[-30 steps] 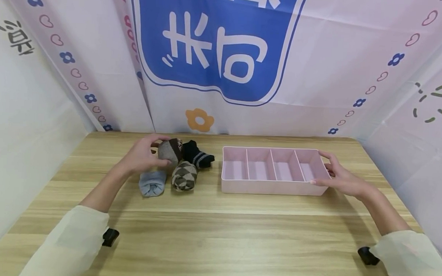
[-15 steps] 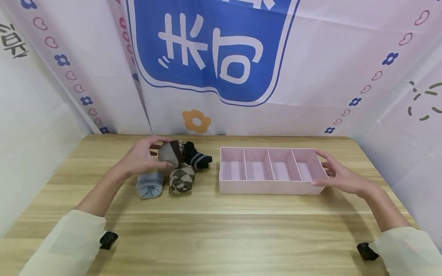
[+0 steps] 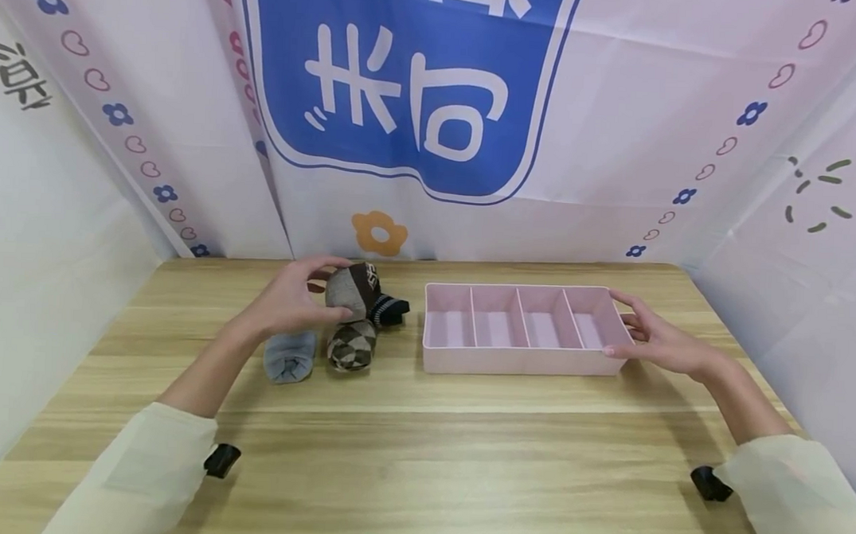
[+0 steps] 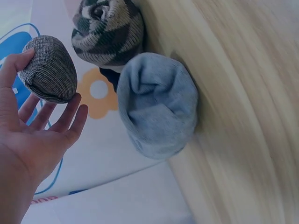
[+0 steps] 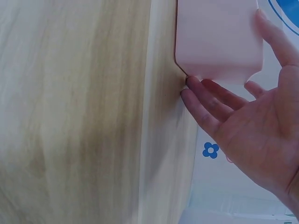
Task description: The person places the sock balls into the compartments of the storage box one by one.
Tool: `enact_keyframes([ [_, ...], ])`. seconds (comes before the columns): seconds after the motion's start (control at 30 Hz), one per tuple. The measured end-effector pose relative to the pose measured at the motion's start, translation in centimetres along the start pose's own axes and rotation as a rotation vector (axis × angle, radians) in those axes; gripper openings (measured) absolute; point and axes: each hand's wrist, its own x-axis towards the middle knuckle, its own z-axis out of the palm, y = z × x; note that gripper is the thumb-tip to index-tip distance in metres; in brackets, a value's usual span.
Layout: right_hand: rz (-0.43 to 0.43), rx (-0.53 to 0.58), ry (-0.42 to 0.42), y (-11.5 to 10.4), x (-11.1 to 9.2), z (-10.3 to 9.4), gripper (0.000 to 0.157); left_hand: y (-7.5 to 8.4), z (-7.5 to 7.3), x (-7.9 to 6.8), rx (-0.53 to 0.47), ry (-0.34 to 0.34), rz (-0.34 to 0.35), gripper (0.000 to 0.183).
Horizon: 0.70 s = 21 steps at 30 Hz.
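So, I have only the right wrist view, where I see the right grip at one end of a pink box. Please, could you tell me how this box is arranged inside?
Observer: In the head view, the pink box has four compartments in one row.
Operator: Thank you. And the left grip, does it hold something?
Observer: Yes, it holds a grey-and-brown rolled sock.
Operator: I understand. Are there also other socks near it?
Observer: Three: a light-blue one, a checkered one and a black one, partly hidden.
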Motion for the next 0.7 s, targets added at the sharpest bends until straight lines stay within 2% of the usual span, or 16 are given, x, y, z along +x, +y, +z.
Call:
enact_keyframes([
  [0.23,-0.027,-0.005,0.007,0.0,0.2,-0.4,0.092,1.0,0.9,0.9,-0.016,-0.002,0.047,0.073],
  [0.5,-0.044,0.002,-0.018,-0.1,0.7,-0.9,0.103,2.0,1.6,1.6,-0.038,-0.006,0.094,0.071],
  [0.7,-0.029,0.028,-0.028,0.0,1.0,-1.0,0.104,2.6,2.1,2.0,-0.045,-0.016,0.113,0.069],
])
